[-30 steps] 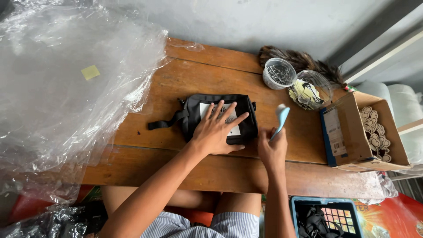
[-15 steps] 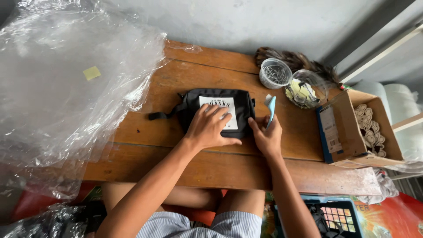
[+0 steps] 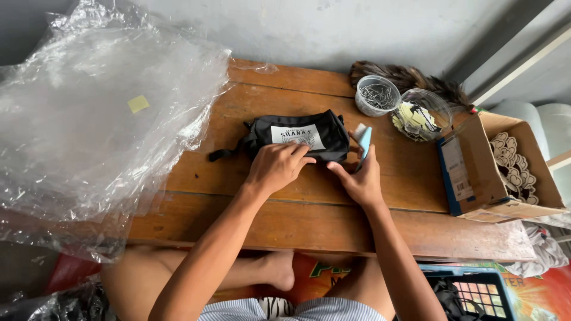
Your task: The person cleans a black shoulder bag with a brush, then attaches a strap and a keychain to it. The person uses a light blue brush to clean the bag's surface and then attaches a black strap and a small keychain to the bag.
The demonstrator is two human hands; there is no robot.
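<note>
On the wooden table (image 3: 309, 202), your left hand (image 3: 276, 167) presses fingers-bent on the black pouch (image 3: 300, 138); right hand (image 3: 360, 181) grips a light-blue tool (image 3: 364, 142) w/ thumb touching pouch.

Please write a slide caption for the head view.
Left hand presses black pouch on wooden table; right hand holds light-blue tool.

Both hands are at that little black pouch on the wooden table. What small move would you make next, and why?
Probably press the pouch flat with the left hand. The black pouch lies on the wooden table with its white label up, the left fingers on its near edge. The right hand touches its right corner while holding a light blue tool, so a steadied pouch would let that tool work.
</note>
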